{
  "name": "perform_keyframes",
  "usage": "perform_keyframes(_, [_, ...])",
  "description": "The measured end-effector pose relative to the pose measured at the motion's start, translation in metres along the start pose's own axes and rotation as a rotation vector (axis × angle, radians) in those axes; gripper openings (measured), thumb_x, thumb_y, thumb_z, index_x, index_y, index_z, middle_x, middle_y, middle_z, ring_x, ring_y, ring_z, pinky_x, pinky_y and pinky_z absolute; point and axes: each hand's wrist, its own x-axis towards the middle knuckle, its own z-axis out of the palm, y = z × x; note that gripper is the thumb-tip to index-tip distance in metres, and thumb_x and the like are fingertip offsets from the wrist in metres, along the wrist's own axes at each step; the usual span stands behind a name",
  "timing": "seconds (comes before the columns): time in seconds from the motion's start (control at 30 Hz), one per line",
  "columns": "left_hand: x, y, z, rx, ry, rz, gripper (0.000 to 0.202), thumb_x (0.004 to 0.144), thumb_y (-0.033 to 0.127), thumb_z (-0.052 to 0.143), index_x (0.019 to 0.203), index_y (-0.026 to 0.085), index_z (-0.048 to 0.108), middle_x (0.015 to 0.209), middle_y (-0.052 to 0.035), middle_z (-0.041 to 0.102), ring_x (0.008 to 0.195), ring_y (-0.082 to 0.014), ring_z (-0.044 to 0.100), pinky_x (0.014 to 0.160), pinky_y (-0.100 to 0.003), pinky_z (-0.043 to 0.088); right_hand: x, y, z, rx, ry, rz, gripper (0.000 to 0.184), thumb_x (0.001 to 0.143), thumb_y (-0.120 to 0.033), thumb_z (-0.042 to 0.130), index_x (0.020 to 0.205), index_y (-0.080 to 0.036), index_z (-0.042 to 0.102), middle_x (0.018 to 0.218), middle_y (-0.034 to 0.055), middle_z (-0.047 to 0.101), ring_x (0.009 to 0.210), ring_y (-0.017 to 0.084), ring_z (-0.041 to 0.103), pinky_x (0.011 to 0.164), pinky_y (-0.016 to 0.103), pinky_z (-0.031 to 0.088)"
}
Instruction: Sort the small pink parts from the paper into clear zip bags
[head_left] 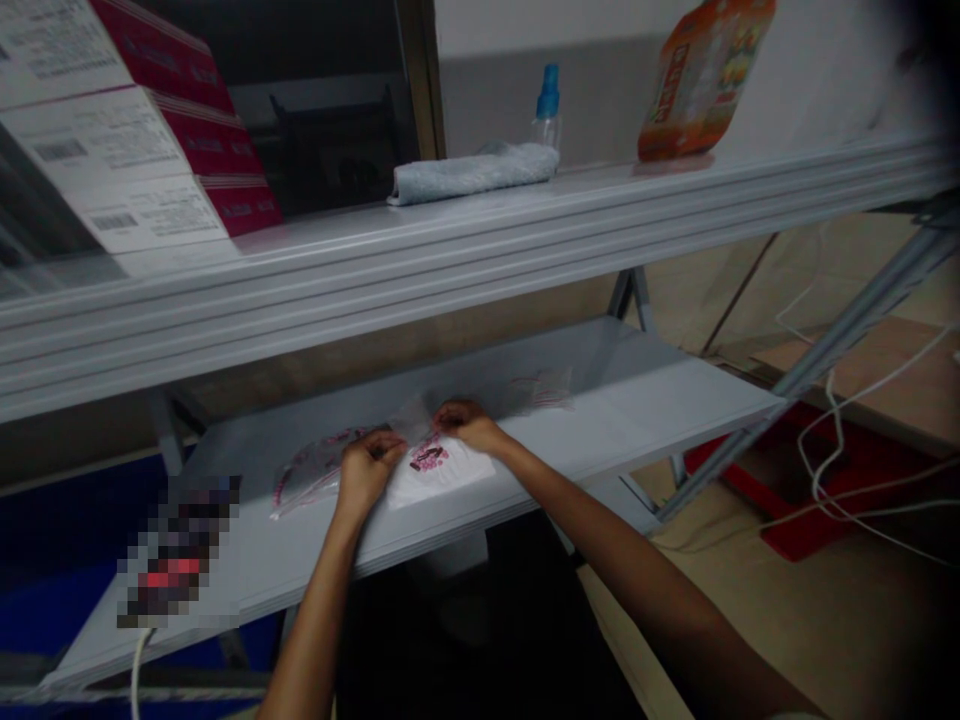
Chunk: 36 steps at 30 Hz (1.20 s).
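Observation:
On the lower shelf lies a flat white folded cloth [442, 478] with a pink and dark print. A clear plastic bag [411, 415] is at its far edge; how far the bag covers the cloth I cannot tell. My left hand [367, 468] is closed at the near left of the bag, fingertips pinched at its edge. Across from it, my right hand [469, 425] has its fingers curled in a pinch on the bag's right side. Left of my left hand are clear bags with pink-printed contents [307, 470], partly overlapping.
More clear bags [551, 390] lie to the right on the lower shelf [645, 400]. A pixelated object [180, 550] sits at its left end. The upper shelf [480, 240] holds stacked boxes [150, 150], a folded towel [476, 175], a spray bottle [549, 100] and an orange pouch [701, 85].

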Motion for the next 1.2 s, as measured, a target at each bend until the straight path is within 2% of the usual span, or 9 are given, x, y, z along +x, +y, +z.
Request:
perform_keyframes(0.37, [-0.002, 0.003, -0.001, 0.021, 0.036, 0.002, 0.026, 0.076, 0.034, 0.068, 0.092, 0.014, 0.070, 0.090, -0.0103, 0.076, 0.085, -0.0240, 0.071, 0.079, -0.035, 0.054, 0.001, -0.003, -0.005, 0.023, 0.070, -0.042, 0.003, 0.069, -0.023, 0.067, 0.070, -0.021, 0.066, 0.076, 0.0018, 0.069, 0.075, 0.016, 0.062, 0.072, 0.027, 0.049])
perform_keyframes(0.5, [-0.017, 0.011, -0.021, 0.249, 0.095, 0.072, 0.027, 0.084, 0.034, 0.057, 0.097, 0.016, 0.072, 0.100, -0.0103, 0.076, 0.091, -0.0247, 0.070, 0.081, -0.036, 0.054, 0.002, -0.007, -0.005, 0.027, 0.158, -0.064, 0.007, 0.071, -0.026, 0.063, 0.074, -0.020, 0.065, 0.075, 0.0029, 0.069, 0.068, 0.016, 0.061, 0.063, 0.027, 0.048])
perform_keyframes(0.57, [-0.028, 0.012, -0.038, 0.450, 0.166, 0.152, 0.028, 0.086, 0.029, 0.053, 0.102, 0.017, 0.072, 0.108, -0.0101, 0.074, 0.102, -0.0268, 0.067, 0.092, -0.039, 0.051, 0.001, -0.010, -0.008, 0.019, 0.214, -0.069, 0.010, 0.071, -0.028, 0.062, 0.075, -0.019, 0.064, 0.074, 0.0035, 0.068, 0.064, 0.016, 0.059, 0.059, 0.027, 0.046])
perform_keyframes(0.7, [-0.049, 0.004, -0.072, 0.859, 0.213, 0.221, 0.038, 0.082, 0.020, 0.050, 0.115, 0.012, 0.068, 0.122, -0.0150, 0.068, 0.118, -0.0328, 0.058, 0.105, -0.046, 0.042, -0.019, -0.020, -0.035, -0.020, 0.381, -0.107, 0.013, 0.069, -0.026, 0.061, 0.079, -0.018, 0.063, 0.081, 0.0066, 0.069, 0.073, 0.018, 0.061, 0.068, 0.029, 0.047])
perform_keyframes(0.8, [-0.060, -0.007, -0.082, 0.999, 0.219, 0.108, 0.041, 0.084, 0.020, 0.047, 0.118, 0.008, 0.066, 0.119, -0.0189, 0.068, 0.112, -0.0343, 0.061, 0.098, -0.045, 0.046, -0.047, -0.024, -0.071, -0.223, 0.642, -0.115, 0.019, 0.073, -0.026, 0.058, 0.086, -0.015, 0.066, 0.083, 0.0093, 0.069, 0.073, 0.020, 0.061, 0.069, 0.031, 0.046])
perform_keyframes(0.9, [-0.064, -0.013, -0.082, 0.993, 0.260, 0.017, 0.039, 0.090, 0.024, 0.042, 0.115, 0.008, 0.067, 0.112, -0.0191, 0.070, 0.101, -0.0328, 0.065, 0.088, -0.042, 0.050, -0.072, -0.025, -0.100, -0.541, 0.754, -0.032, 0.022, 0.079, -0.025, 0.054, 0.089, -0.014, 0.070, 0.082, 0.0091, 0.069, 0.069, 0.019, 0.059, 0.070, 0.032, 0.044])
perform_keyframes(1.0, [-0.065, -0.015, -0.080, 0.925, 0.348, 0.049, 0.039, 0.093, 0.032, 0.043, 0.111, 0.008, 0.069, 0.111, -0.0193, 0.071, 0.099, -0.0321, 0.066, 0.088, -0.041, 0.050, -0.088, -0.029, -0.110, -0.757, 0.870, -0.035, 0.025, 0.082, -0.025, 0.050, 0.088, -0.014, 0.071, 0.084, 0.0091, 0.065, 0.069, 0.019, 0.054, 0.072, 0.034, 0.042])
perform_keyframes(1.1, [-0.066, -0.012, -0.084, 0.835, 0.517, 0.118, 0.039, 0.093, 0.037, 0.047, 0.102, 0.009, 0.072, 0.110, -0.0191, 0.070, 0.102, -0.0311, 0.064, 0.093, -0.042, 0.048, -0.095, -0.041, -0.100, -0.798, 0.968, -0.103, 0.026, 0.086, -0.027, 0.049, 0.089, -0.015, 0.071, 0.083, 0.0068, 0.059, 0.067, 0.018, 0.050, 0.070, 0.032, 0.041])
perform_keyframes(1.2, [-0.069, 0.000, -0.089, 0.771, 0.764, 0.155, 0.036, 0.089, 0.043, 0.056, 0.092, 0.012, 0.075, 0.102, -0.0156, 0.070, 0.102, -0.0305, 0.062, 0.096, -0.044, 0.045, -0.099, -0.063, -0.076, -0.726, 0.878, -0.213, 0.022, 0.090, -0.027, 0.049, 0.088, -0.016, 0.069, 0.079, 0.0041, 0.058, 0.064, 0.016, 0.048, 0.066, 0.030, 0.039])
